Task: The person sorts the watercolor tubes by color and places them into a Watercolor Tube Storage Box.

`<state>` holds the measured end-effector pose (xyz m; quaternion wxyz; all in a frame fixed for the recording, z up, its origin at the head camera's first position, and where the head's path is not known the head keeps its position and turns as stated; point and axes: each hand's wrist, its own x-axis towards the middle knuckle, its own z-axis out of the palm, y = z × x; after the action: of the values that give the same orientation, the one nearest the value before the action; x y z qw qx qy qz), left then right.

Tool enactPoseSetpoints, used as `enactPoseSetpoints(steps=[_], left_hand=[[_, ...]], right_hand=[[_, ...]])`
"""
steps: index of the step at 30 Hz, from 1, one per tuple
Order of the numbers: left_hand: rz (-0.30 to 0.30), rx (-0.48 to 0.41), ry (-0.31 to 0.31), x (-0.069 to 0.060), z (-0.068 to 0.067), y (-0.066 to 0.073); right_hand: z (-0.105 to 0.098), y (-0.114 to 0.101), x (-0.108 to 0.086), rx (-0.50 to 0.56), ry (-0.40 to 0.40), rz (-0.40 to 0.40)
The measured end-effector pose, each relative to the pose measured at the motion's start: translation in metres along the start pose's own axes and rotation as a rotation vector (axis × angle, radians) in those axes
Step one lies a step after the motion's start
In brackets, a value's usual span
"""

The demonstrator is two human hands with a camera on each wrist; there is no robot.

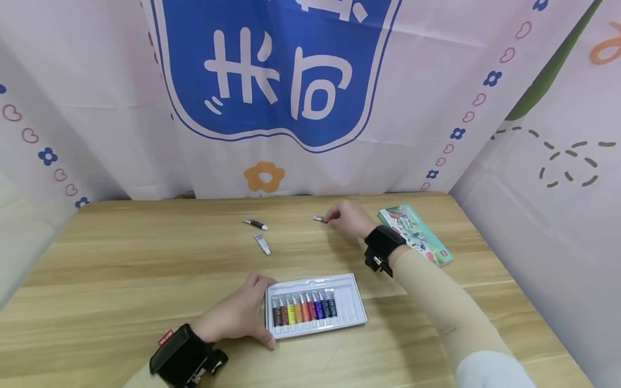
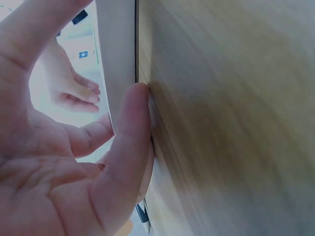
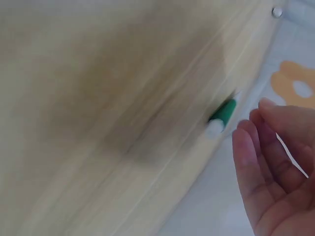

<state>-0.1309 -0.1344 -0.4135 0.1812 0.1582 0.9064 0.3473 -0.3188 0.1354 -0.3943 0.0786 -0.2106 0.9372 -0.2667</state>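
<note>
A white plastic tray (image 1: pixel 351 303) lies on the table with a row of several coloured paint tubes (image 1: pixel 304 310) in its left and middle part; its right part holds none. My left hand (image 1: pixel 239 313) grips the tray's left end, thumb at the near corner and fingers at the far one. In the left wrist view the fingers press along the tray's side wall (image 2: pixel 118 64). My right hand (image 1: pixel 350 220) reaches to a small green paint tube (image 3: pixel 225 114) lying near the table's back. In the right wrist view its bent fingers stay slightly apart from the tube, holding nothing.
A dark-labelled paint tube (image 1: pixel 255 223) and a pale paint tube (image 1: pixel 262 244) lie left of the green one. Under my right forearm rests a teal illustrated box (image 1: pixel 417 231). A printed cloth (image 1: pixel 310 167) hangs behind the wooden table (image 1: pixel 145 258).
</note>
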Motion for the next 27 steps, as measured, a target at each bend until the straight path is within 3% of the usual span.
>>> enactPoseSetpoints(steps=[5, 11, 27], left_hand=[[-0.009, 0.002, 0.000, -0.001, 0.000, 0.002], [-0.009, 0.015, -0.004, -0.001, 0.000, 0.005], [-0.042, -0.024, -0.013, -0.004, 0.001, 0.004]], right_hand=[[0.004, 0.002, 0.021, -0.043, 0.036, -0.033], [0.009, 0.004, 0.031, -0.058, -0.011, 0.003], [0.009, 0.010, 0.024, 0.041, -0.054, 0.127]])
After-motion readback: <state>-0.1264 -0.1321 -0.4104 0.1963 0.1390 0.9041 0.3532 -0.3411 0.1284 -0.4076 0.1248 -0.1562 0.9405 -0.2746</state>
